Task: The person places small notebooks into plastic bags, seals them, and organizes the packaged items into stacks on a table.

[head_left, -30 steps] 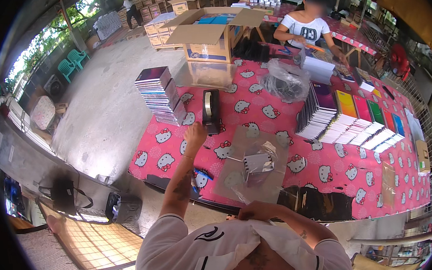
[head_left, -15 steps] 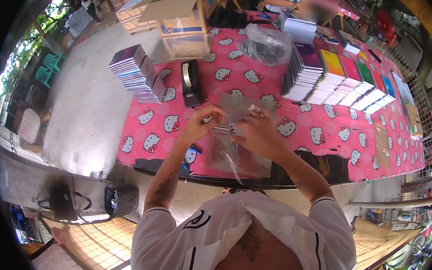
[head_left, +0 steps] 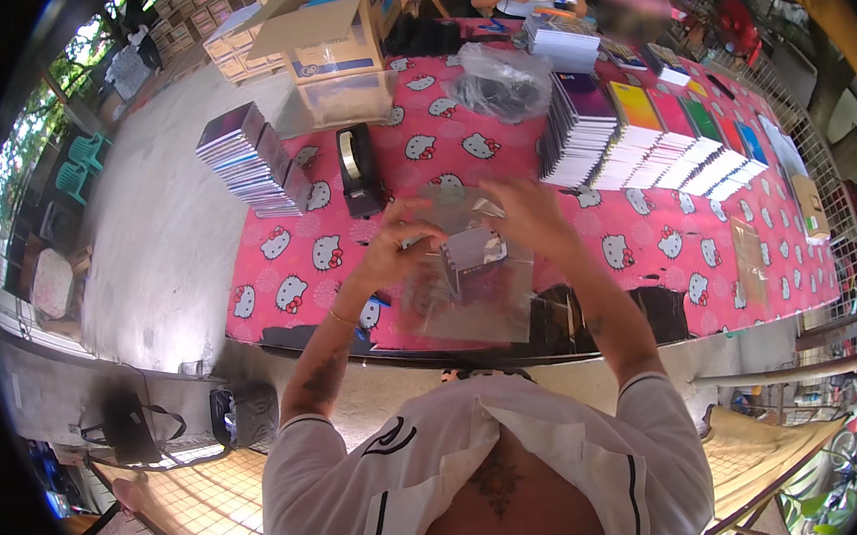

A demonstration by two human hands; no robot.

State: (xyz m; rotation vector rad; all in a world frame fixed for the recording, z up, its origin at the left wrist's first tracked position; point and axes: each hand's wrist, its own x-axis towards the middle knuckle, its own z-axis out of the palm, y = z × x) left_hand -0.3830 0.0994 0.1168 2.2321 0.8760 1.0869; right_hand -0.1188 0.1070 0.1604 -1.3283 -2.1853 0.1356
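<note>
Hands have risen since before: our left hand (head_left: 397,245) and right hand (head_left: 529,216) pinch the clear bag (head_left: 474,274) (small booklet inside) beside the tape dispenser (head_left: 357,168).

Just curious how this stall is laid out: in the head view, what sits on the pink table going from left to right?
Leaning stack of booklets → black tape dispenser → clear bag held in both hands → row of colourful booklet piles → flat brown packets.

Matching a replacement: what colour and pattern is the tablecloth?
Pink tablecloth with white cartoon cat faces, head view.
</note>
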